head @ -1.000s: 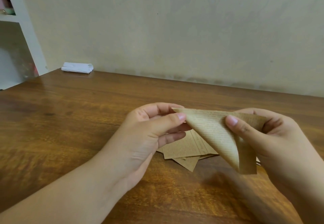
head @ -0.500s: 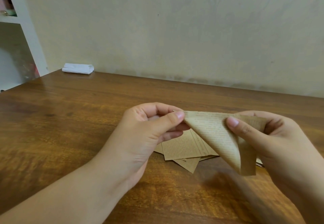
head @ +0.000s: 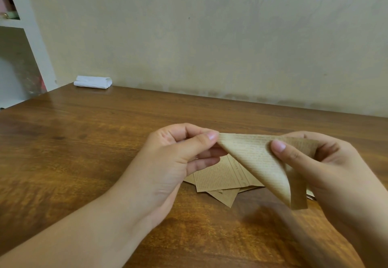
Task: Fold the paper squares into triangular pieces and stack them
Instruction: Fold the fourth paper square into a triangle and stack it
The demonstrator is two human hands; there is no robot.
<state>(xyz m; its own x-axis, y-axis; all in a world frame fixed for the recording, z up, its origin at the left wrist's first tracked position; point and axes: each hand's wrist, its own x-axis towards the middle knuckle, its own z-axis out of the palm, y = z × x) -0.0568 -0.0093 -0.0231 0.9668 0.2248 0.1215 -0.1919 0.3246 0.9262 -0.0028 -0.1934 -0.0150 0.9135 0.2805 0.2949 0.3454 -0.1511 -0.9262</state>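
Observation:
A brown printed paper square (head: 255,159) hangs bent over in the air above the table, its lower corner pointing down. My left hand (head: 178,162) pinches its left corner between thumb and forefinger. My right hand (head: 327,167) pinches the right part, thumb in front and fingers behind. Under them a small pile of brown paper pieces (head: 222,179) lies flat on the wooden table (head: 84,141), partly hidden by both hands and the held sheet.
A folded white cloth or paper wad (head: 93,82) lies at the table's far left corner by the beige wall. A white shelf unit (head: 23,32) stands beyond the left edge.
Both hands with the sheet have dropped slightly and the left pinch has shifted a little at the corner; the paper stays bent the same way. The pile has not moved.

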